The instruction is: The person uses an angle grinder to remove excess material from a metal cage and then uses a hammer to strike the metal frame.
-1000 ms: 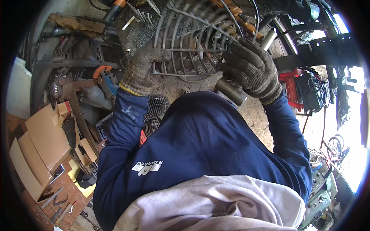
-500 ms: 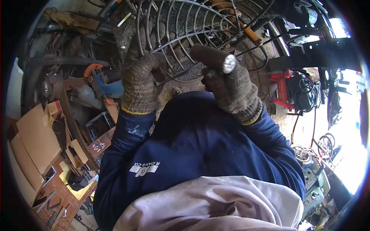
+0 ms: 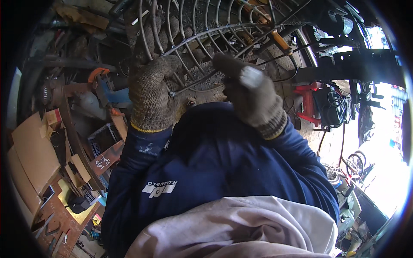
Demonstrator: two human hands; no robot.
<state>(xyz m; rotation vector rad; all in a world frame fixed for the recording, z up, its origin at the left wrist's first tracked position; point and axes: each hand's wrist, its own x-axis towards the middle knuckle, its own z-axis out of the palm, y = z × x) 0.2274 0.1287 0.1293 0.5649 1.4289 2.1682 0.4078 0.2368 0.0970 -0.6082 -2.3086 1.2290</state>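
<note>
My left hand [image 3: 150, 92], in a brown knit glove with a yellow cuff edge, is closed at the near left end of a metal-rod frame [image 3: 206, 31]. The frame has several curved bars joined by a long crossing rod. A thin rod sticks out beside the left fist. In my right hand [image 3: 258, 103], gloved alike, is a hammer, its dark cylindrical head [image 3: 232, 68] showing a bright metal face. The fist hides the handle, and motion blurs both. The hammer head is over the frame's near edge; whether they touch I cannot tell.
An orange-and-blue clamp [image 3: 100, 76] lies to the left, above flattened cardboard [image 3: 34, 150] and a brown workbench [image 3: 79, 230]. To the right stand a red stool [image 3: 307, 103] with coiled dark cables [image 3: 337, 105] and a dark steel beam [image 3: 357, 64]. An orange-handled tool [image 3: 282, 42] lies beyond the frame.
The left hand and the metal-rod frame have shifted slightly left in view. The right hand with the hammer has dropped and turned a little, and is now blurred.
</note>
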